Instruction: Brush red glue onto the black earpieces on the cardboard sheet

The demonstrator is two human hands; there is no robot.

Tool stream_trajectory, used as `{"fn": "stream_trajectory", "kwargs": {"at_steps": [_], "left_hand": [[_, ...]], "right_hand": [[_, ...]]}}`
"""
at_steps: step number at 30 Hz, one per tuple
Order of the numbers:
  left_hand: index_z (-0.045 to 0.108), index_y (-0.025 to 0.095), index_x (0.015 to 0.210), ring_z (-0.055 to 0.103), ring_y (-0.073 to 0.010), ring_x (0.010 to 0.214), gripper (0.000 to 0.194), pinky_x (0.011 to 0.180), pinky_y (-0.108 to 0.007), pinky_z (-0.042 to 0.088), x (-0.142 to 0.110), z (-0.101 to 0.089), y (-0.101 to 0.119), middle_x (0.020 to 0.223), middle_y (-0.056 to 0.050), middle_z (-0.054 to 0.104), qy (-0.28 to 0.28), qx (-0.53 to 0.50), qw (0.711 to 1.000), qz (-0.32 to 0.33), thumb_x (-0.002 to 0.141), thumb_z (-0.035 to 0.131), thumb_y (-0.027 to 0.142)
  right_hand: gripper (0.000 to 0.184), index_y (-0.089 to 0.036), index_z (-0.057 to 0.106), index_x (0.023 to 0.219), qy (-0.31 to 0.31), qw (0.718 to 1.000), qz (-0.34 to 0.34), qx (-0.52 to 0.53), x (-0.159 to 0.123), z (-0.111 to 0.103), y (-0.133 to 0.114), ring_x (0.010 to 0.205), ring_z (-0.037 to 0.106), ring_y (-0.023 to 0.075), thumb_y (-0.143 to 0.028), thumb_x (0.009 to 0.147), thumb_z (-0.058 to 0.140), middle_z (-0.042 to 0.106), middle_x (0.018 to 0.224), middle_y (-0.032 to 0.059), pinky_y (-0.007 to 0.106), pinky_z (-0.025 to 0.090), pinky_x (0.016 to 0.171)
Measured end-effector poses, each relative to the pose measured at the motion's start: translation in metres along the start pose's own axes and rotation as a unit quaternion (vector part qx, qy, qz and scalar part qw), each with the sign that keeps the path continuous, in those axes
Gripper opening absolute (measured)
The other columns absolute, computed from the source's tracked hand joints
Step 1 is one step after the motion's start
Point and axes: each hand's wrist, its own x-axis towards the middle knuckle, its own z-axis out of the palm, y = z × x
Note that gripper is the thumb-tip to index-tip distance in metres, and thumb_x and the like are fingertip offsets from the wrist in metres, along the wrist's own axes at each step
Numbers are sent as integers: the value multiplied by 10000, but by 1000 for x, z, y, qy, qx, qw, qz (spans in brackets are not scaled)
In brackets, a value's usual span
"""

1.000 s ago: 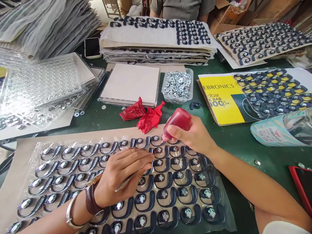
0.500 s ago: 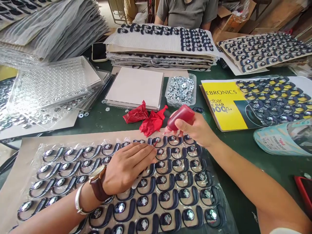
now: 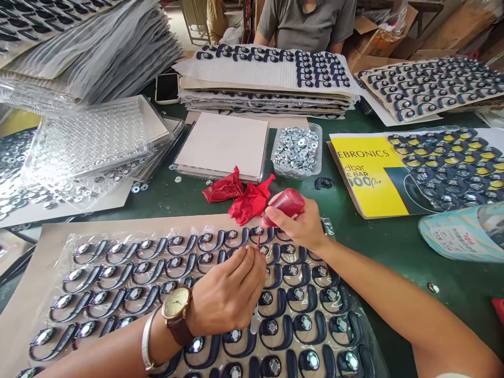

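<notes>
My right hand [image 3: 305,223] is wrapped round a red squeeze bottle [image 3: 286,205], tilted with its nozzle down and to the left. My left hand [image 3: 232,289], fingers pinched, grips a slim tool with a pale rounded end [image 3: 254,321] and a red tip [image 3: 259,240]; its middle is hidden by the fingers. That tip is close below the bottle's nozzle; I cannot tell if they touch. Under both hands, rows of dark curved pieces with round metallic centres [image 3: 303,323] lie on clear film over a brown board [image 3: 51,247].
Crumpled red scraps [image 3: 252,202] lie just beyond the hands. Behind them are a tub of metal washers [image 3: 297,149] and a white-topped stack [image 3: 224,144]. A yellow printed box panel [image 3: 366,178] bears more dark pieces at right. A person [image 3: 305,26] sits opposite.
My left hand has turned from lying flatter to a more upright pinch, and the tool now points more straight up. The bottle has shifted slightly down in view. The whole view has shifted a little.
</notes>
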Motion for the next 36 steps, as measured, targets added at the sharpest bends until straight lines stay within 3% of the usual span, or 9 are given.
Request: {"fn": "stream_trajectory", "kwargs": {"at_steps": [6, 13, 27, 36], "left_hand": [[652, -16, 1089, 679, -276, 1004, 266, 904, -412, 564, -2, 2, 1, 1053, -179, 701, -6, 3, 1000, 0, 897, 583, 154], [650, 1, 1077, 676, -259, 1008, 233, 909, -411, 567, -1, 0, 0, 1050, -173, 701, -1, -5, 1000, -5, 910, 561, 135], [664, -3, 1056, 706, -264, 937, 217, 832, -394, 604, 5, -2, -3, 986, -153, 727, 10, -7, 1000, -11, 910, 579, 133], [667, 7, 1050, 700, -252, 946, 210, 831, -381, 602, 8, -5, -4, 985, -147, 729, 15, -8, 1000, -17, 921, 563, 135]], "right_hand": [[270, -202, 672, 793, -7, 999, -15, -49, -3, 1, 1, 607, 673, 173, -462, 865, 681, 731, 668, 21, 325, 568, 673], [281, -197, 695, 787, 29, 992, -31, -117, -2, 1, -1, 631, 671, 176, -471, 848, 695, 725, 665, 16, 328, 556, 695], [197, -204, 662, 823, -7, 999, -24, -38, -3, 0, 2, 599, 678, 170, -392, 844, 718, 735, 673, 7, 313, 556, 631], [248, -198, 659, 769, 50, 996, -33, -62, -1, 0, 2, 617, 683, 160, -421, 876, 680, 722, 652, 6, 298, 545, 680]]}}
